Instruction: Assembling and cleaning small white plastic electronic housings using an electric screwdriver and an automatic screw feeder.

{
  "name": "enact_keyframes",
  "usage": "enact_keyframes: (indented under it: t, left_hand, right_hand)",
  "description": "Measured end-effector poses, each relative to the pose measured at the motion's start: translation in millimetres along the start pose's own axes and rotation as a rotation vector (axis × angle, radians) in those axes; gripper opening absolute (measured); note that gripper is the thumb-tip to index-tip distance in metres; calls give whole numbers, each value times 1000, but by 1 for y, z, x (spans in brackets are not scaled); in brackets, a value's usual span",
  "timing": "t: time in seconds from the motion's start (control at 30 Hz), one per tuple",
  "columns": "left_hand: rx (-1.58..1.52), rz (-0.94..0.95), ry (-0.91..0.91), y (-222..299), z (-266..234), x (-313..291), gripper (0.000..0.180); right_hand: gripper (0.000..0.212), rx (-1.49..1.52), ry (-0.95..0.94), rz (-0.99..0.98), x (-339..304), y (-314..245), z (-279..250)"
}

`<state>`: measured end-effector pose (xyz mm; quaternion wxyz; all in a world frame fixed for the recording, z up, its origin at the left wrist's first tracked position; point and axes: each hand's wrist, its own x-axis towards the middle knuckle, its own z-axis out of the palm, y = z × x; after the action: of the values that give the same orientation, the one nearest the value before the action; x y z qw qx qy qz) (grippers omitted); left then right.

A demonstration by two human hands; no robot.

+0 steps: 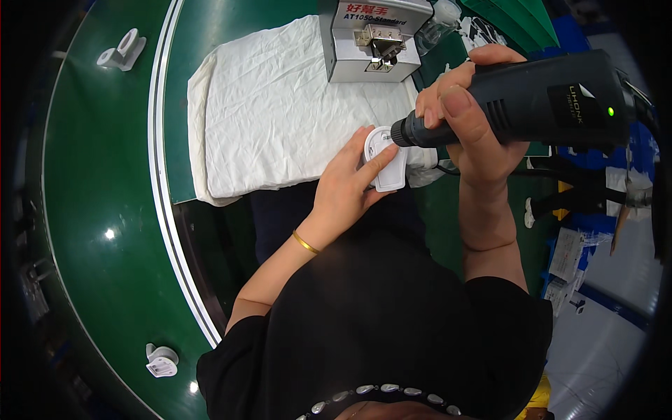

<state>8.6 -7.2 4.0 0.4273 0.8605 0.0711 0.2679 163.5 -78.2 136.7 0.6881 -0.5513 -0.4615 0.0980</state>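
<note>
My right hand [476, 115] is wrapped round a black electric screwdriver [539, 101] with a small green light near its back end. The tool lies nearly level, its tip pointing left into a white plastic part [389, 175]. That part has a rounded top and a flat lower edge. My left hand [348, 175] grips the part from the left, the thumb pressed across its face just below the tip. Whether a screw sits under the tip is too small to tell. Both hands are at the near edge of a white cloth pad [266, 119].
A grey metal machine [371, 59] stands at the pad's far edge, beside a clear plastic jar [437, 28]. On the green surface at left lie a white plastic piece [124, 52] and another white piece [162, 360]. A green bin [521, 24] is at far right.
</note>
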Motion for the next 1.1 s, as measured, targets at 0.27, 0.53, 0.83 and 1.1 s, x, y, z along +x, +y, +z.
enact_keyframes:
  t: [0.27,0.53,0.83,1.1]
  left_hand:
    - [9,17,6,-3,2,-4,72]
    - [-8,28,29,-4,3,-4,70]
    - [35,19,30,-3,2,-4,72]
    - [33,8,30,-4,3,-7,73]
  right_hand:
    - [31,-68,-77,-14,-2,-5,5]
    - [42,-174,-162,-77,-3,2,9]
    - [40,193,101,161,10,10,-37]
    - [39,-367,376,676,9,121,-195]
